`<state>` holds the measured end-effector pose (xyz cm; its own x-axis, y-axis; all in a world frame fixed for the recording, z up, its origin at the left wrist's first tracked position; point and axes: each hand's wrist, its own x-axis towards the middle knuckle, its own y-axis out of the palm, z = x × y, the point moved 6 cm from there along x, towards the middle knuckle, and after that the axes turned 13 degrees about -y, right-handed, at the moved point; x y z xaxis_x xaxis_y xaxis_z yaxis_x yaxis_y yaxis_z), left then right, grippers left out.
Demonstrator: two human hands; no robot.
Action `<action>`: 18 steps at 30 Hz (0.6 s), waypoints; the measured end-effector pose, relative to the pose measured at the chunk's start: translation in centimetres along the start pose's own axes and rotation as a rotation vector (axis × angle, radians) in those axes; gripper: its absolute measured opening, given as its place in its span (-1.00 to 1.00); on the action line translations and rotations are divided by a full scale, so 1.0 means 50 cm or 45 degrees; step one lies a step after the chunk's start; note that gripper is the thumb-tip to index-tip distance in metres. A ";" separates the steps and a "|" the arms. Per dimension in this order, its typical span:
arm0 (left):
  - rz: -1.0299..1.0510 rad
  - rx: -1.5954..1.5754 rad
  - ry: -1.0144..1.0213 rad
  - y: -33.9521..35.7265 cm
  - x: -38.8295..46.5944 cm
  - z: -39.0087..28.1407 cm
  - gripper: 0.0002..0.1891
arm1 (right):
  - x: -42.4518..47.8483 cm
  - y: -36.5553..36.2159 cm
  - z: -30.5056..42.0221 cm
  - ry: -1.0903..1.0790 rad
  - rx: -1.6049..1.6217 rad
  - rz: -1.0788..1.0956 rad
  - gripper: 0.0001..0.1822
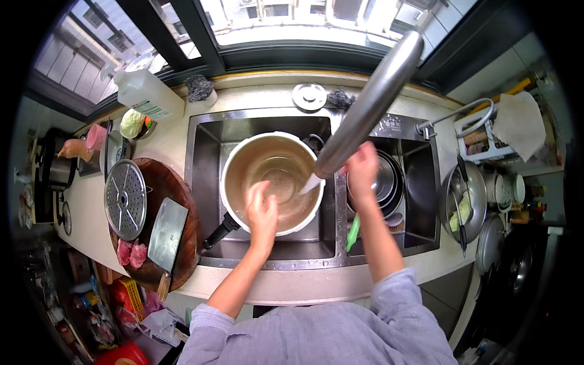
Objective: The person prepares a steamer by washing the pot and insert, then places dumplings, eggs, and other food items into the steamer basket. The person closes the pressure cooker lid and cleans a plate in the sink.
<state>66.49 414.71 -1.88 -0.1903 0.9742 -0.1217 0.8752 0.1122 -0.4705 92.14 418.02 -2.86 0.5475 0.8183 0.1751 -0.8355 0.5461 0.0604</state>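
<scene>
A large metal pot (273,219) with a black side handle stands in the left basin of a steel sink (264,262). Water runs into it from the spout of a thick steel faucet (369,105). Over the pot's near left part is my left hand (262,205), fingers apart, holding nothing that I can see. My right hand (362,171) is just right of the faucet's lower end, above the edge of the right basin; the faucet partly hides its fingers, so its grip is unclear. Below it, nested metal bowls (385,178) and a green-handled tool (353,233) lie in the right basin.
On the left, a round wooden board (182,255) bears a cleaver (168,235), a perforated steamer plate (125,199) and raw meat (132,253). A white plastic bottle (148,96) stands behind. To the right are a metal bowl (474,228) with greens and a rack (488,146).
</scene>
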 end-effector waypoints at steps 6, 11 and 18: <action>0.763 -1.158 -1.280 0.220 -0.008 0.143 -0.79 | -0.205 0.121 -0.030 0.298 0.201 0.523 -0.87; 0.731 -1.318 -1.328 0.191 -0.014 0.148 -0.81 | -0.162 0.128 -0.030 0.007 -0.220 0.746 -0.90; -0.300 0.227 -0.220 -0.074 0.025 0.099 -0.66 | 0.140 0.213 0.096 -1.337 -2.047 0.705 -0.67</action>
<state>60.83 414.54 -4.60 -0.4642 0.8760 -0.1305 0.7094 0.2795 -0.6470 86.85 428.73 3.75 -0.4433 0.8450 0.2991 0.2528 0.4380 -0.8627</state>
